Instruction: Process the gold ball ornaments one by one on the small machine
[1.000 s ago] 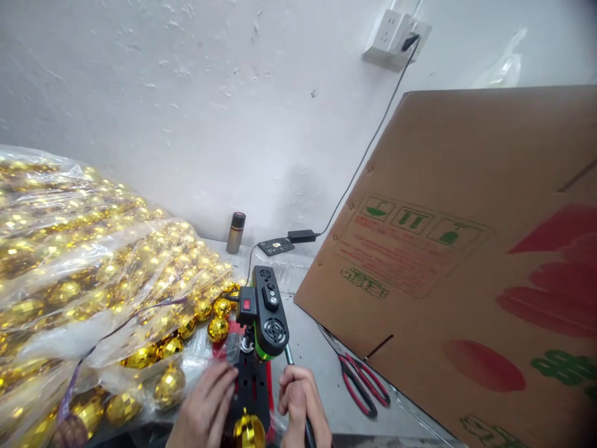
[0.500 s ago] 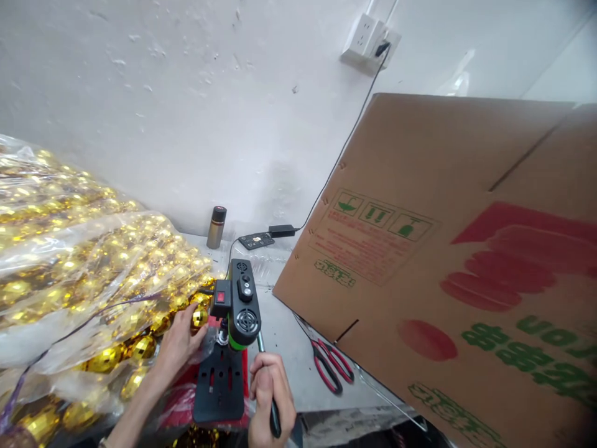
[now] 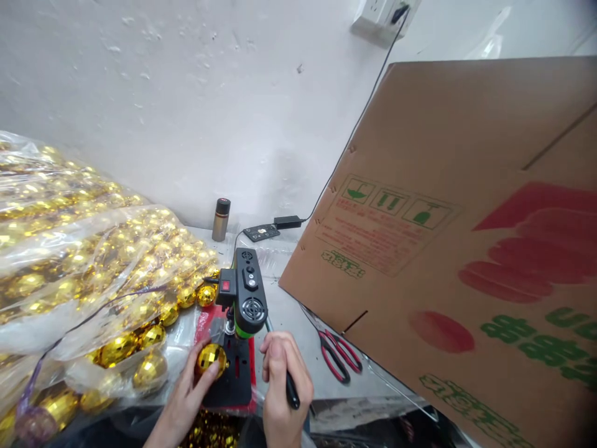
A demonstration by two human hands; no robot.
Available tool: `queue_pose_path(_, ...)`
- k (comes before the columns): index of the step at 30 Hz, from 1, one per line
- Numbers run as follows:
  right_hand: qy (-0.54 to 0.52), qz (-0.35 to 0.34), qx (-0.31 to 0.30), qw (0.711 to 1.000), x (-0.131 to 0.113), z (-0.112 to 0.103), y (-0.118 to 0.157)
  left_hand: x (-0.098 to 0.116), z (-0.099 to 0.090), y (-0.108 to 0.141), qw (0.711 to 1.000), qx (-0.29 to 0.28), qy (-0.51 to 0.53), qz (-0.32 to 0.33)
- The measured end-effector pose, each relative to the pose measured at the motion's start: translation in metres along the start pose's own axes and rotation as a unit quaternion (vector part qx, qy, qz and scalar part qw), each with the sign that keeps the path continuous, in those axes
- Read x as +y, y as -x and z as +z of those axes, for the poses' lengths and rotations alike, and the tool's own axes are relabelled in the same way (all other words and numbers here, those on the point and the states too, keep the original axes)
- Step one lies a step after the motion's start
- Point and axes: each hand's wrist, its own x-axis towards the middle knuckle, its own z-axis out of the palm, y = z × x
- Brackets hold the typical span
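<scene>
My left hand (image 3: pixel 187 379) is closed around a gold faceted bauble (image 3: pixel 211 359), held over the black slotted base plate (image 3: pixel 228 389). Above the plate stands a small black device (image 3: pixel 250 292) with round vents, a green band and a side box with a red switch (image 3: pixel 226 286). In my right hand (image 3: pixel 285 379), just right of the plate, is a thin rod with a black handle (image 3: pixel 292 391). The rod's far end passes behind the device, so I cannot tell whether it is joined to it.
A clear plastic bag (image 3: pixel 116 230) of gold baubles fills the left. Red-handled scissors (image 3: pixel 339 354) lie beside a large cardboard box (image 3: pixel 401 186) on the right. A bottle (image 3: pixel 221 219) and a black power adapter (image 3: pixel 288 221) are by the wall, its cord running to a socket (image 3: pixel 380 18).
My left hand has taken a gold bauble from the pile and brought it toward me over the base plate. My right hand keeps its grip on the rod. The view has shifted slightly.
</scene>
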Motion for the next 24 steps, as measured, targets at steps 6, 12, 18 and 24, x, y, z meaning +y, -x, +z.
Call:
queue_pose_path(6, 0.008, -0.029, -0.018, 0.999, 0.002, -0.004, 0.003, -0.013, 0.012, -0.021, 0.982, 0.022, -0.153, 0.106)
queue_pose_path(12, 0.020, -0.044, -0.020, 0.999, 0.000, -0.005, 0.001, -0.014, 0.020, -0.029, 0.947, -0.014, -0.205, 0.246)
queue_pose_path(18, 0.008, -0.024, -0.022, 0.999, 0.009, -0.006, 0.008, -0.022, 0.019, -0.029, 0.922, -0.030, -0.247, 0.295)
queue_pose_path(24, -0.021, 0.030, -0.008, 0.999, 0.015, -0.004, 0.022, -0.026, 0.017, -0.032, 0.919, -0.052, -0.261, 0.290)
